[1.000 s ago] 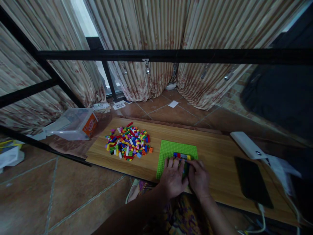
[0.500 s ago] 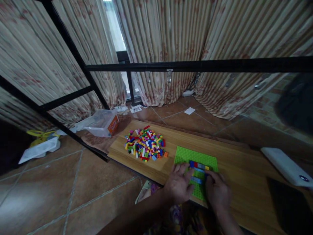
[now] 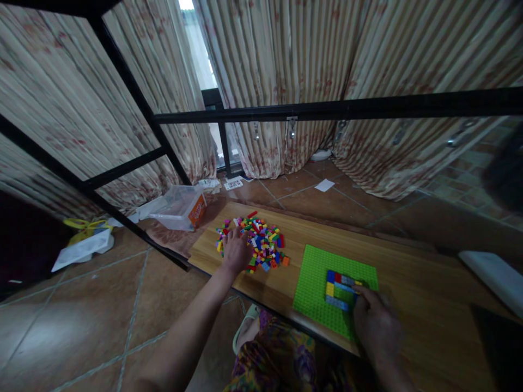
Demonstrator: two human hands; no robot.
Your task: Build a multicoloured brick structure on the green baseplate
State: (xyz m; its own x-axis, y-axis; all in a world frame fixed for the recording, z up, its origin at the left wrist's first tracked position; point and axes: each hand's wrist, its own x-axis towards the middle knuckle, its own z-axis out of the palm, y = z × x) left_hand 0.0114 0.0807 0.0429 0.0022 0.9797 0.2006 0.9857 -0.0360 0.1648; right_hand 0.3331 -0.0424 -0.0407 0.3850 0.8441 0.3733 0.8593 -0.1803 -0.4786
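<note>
My left hand point(image 3: 237, 250) reaches onto the left side of a heap of colourful building bricks point(image 3: 263, 237), fingers apart and curved down. Its fingertips are partly lost among the bricks, and no held brick shows. To the right lies a green baseplate point(image 3: 314, 277). On it stands a small frame of bricks: a row with blue, red and grey, a yellow brick point(image 3: 329, 289) at the left side, and a grey-blue row point(image 3: 337, 303) at the near side. My right hand point(image 3: 373, 316) is closed at the frame's right end, its fingertips on a dark blue brick that they partly hide.
The bricks and baseplate lie on a long wooden board point(image 3: 281, 294). A clear plastic box point(image 3: 177, 207) with an orange label stands beyond its left end. Black metal bars point(image 3: 253, 113) cross before the curtains. At right are a white device point(image 3: 490, 275) and a dark flat panel point(image 3: 498, 337).
My left hand has left the baseplate and moved left to the brick heap, uncovering the frame's left side. My right hand stays at the frame's right end. The view has shifted slightly.
</note>
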